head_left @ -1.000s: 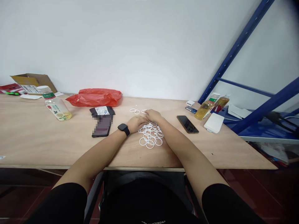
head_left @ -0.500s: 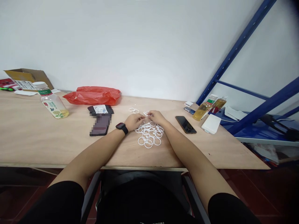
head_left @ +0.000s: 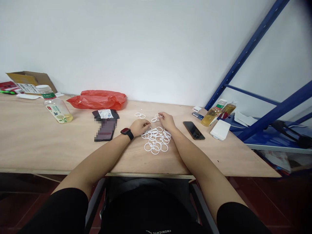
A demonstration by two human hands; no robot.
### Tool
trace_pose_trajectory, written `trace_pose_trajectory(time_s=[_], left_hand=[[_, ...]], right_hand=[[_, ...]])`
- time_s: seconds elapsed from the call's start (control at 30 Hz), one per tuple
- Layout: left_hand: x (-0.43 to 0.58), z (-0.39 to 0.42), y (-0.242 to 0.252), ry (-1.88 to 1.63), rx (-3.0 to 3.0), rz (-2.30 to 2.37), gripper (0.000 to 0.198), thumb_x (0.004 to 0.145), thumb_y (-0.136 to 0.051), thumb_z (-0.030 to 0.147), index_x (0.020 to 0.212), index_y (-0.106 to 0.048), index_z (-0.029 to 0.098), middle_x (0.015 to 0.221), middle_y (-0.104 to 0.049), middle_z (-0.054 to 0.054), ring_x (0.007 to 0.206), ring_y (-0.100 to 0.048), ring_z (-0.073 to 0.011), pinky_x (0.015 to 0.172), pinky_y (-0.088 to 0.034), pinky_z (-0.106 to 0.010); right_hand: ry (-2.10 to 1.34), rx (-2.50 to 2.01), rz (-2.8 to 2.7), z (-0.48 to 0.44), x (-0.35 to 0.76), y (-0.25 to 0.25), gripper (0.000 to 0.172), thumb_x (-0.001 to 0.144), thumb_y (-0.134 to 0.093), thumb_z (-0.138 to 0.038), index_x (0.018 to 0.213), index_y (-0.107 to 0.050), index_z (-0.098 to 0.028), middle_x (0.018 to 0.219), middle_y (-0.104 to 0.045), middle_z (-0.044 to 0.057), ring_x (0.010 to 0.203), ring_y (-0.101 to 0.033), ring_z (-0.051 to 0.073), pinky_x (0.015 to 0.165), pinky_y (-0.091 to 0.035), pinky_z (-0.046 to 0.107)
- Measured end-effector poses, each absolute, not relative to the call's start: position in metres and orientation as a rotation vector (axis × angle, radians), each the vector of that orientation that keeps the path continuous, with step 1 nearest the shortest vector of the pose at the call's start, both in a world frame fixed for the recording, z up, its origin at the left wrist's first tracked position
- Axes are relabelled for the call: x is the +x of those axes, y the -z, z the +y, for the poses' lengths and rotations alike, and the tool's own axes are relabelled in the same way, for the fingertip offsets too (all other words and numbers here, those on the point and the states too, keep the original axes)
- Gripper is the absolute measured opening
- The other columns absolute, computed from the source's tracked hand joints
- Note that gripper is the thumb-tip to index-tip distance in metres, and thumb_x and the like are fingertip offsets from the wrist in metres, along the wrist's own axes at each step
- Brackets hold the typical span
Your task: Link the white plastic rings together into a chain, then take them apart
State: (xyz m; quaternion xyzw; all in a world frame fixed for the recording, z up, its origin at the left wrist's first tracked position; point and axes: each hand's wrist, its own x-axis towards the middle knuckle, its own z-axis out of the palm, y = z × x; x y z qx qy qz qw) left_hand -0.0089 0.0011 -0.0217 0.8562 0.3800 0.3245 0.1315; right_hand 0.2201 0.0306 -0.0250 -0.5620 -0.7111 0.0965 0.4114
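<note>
A pile of several white rings (head_left: 156,139) lies on the wooden table between my forearms. My left hand (head_left: 140,127), with a dark watch on its wrist, rests at the pile's upper left; its fingers are bent together, and what they hold, if anything, is too small to tell. Up and to the right of it, my right hand (head_left: 166,121) pinches joined white rings (head_left: 154,120) just above the pile. Another linked pair of white rings (head_left: 140,115) lies apart, farther back on the table.
Left of my hands are a red plastic bag (head_left: 97,100), a dark pouch (head_left: 105,114), a blurred dark object (head_left: 106,130) and a bottle (head_left: 58,109). On the right lie a phone (head_left: 193,130), a white case (head_left: 220,129) and a tilted bottle (head_left: 213,114).
My right hand has moved slightly right and up, away from my left hand, and the rings at its fingertips now show more fully. My left hand has hardly moved.
</note>
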Motion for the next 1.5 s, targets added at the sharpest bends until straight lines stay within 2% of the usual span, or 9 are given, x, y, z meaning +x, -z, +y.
trace_pose_trajectory(time_s=[0.2, 0.4, 0.63, 0.73, 0.8, 0.87, 1.17, 1.37, 1.5], left_hand=[[-0.010, 0.004, 0.023, -0.982, 2.462, 1.153, 0.024, 0.089, -0.054, 0.032, 0.097, -0.072, 0.019, 0.093, -0.074, -0.004, 0.077, -0.065, -0.0162, 0.074, -0.050, -0.028], [-0.011, 0.009, 0.028, -1.090, 2.398, 1.223, 0.030, 0.086, -0.058, 0.033, 0.110, -0.068, 0.016, 0.105, -0.071, -0.007, 0.073, -0.063, -0.0151, 0.075, -0.052, -0.030], [-0.010, 0.010, 0.026, -1.082, 2.271, 1.277, 0.043, 0.082, -0.065, 0.051, 0.107, -0.069, 0.016, 0.105, -0.072, -0.008, 0.073, -0.065, -0.0166, 0.071, -0.050, -0.029], [-0.010, 0.008, 0.023, -1.102, 2.267, 1.280, 0.037, 0.085, -0.060, 0.051, 0.095, -0.071, 0.018, 0.088, -0.073, -0.005, 0.068, -0.063, -0.0153, 0.066, -0.046, -0.027], [-0.011, 0.008, 0.022, -1.120, 2.282, 1.293, 0.036, 0.090, -0.053, 0.049, 0.083, -0.070, 0.018, 0.071, -0.068, -0.002, 0.062, -0.058, -0.0143, 0.061, -0.043, -0.026], [-0.012, 0.009, 0.022, -1.143, 2.276, 1.285, 0.039, 0.093, -0.048, 0.046, 0.076, -0.068, 0.018, 0.063, -0.064, 0.000, 0.059, -0.055, -0.0139, 0.059, -0.040, -0.025], [-0.011, 0.015, 0.028, -1.286, 2.003, 1.124, 0.033, 0.091, -0.052, 0.046, 0.088, -0.068, 0.017, 0.075, -0.068, -0.002, 0.069, -0.065, -0.0152, 0.064, -0.048, -0.025], [-0.011, 0.015, 0.023, -1.349, 1.890, 1.125, 0.035, 0.090, -0.052, 0.047, 0.089, -0.068, 0.016, 0.079, -0.068, -0.003, 0.068, -0.065, -0.0150, 0.066, -0.050, -0.026], [-0.018, 0.021, 0.026, -1.326, 2.006, 1.376, 0.029, 0.088, -0.057, 0.044, 0.087, -0.071, 0.019, 0.087, -0.069, -0.005, 0.074, -0.064, -0.0173, 0.073, -0.050, -0.029]], right_hand=[[-0.325, -1.330, -1.669, 0.032, 0.214, 0.025, 0.032, 0.082, -0.062, -0.018, 0.112, -0.069, -0.021, 0.108, -0.074, 0.006, 0.088, -0.070, 0.018, 0.089, -0.055, 0.035], [-0.539, -1.207, -1.574, 0.033, 0.207, 0.027, 0.031, 0.079, -0.064, -0.021, 0.110, -0.069, -0.021, 0.102, -0.074, 0.004, 0.081, -0.070, 0.015, 0.083, -0.058, 0.033], [-0.829, -1.031, -1.457, 0.018, 0.183, 0.012, 0.033, 0.075, -0.068, -0.024, 0.108, -0.067, -0.020, 0.105, -0.072, 0.004, 0.084, -0.069, 0.013, 0.080, -0.060, 0.029], [-0.903, -0.984, -1.451, 0.011, 0.172, 0.007, 0.035, 0.074, -0.071, -0.028, 0.108, -0.067, -0.021, 0.103, -0.072, 0.004, 0.086, -0.068, 0.013, 0.079, -0.060, 0.029], [-0.913, -0.977, -1.458, 0.009, 0.168, 0.006, 0.036, 0.073, -0.073, -0.029, 0.107, -0.067, -0.021, 0.101, -0.072, 0.004, 0.088, -0.068, 0.014, 0.081, -0.060, 0.029], [-0.893, -1.000, -1.446, 0.010, 0.168, 0.007, 0.034, 0.073, -0.074, -0.028, 0.106, -0.067, -0.021, 0.098, -0.072, 0.003, 0.086, -0.068, 0.014, 0.081, -0.060, 0.029], [-1.048, -1.164, -1.256, 0.025, 0.184, 0.013, 0.019, 0.075, -0.076, -0.020, 0.090, -0.065, -0.016, 0.072, -0.070, 0.001, 0.058, -0.066, 0.011, 0.060, -0.059, 0.024], [-1.052, -1.219, -1.248, 0.026, 0.187, 0.016, 0.013, 0.076, -0.071, -0.013, 0.087, -0.064, -0.015, 0.064, -0.067, -0.001, 0.052, -0.064, 0.011, 0.050, -0.053, 0.019], [-1.022, -1.206, -1.229, 0.026, 0.189, 0.017, 0.015, 0.075, -0.070, -0.014, 0.086, -0.060, -0.017, 0.062, -0.064, -0.004, 0.053, -0.064, 0.011, 0.049, -0.053, 0.019]])
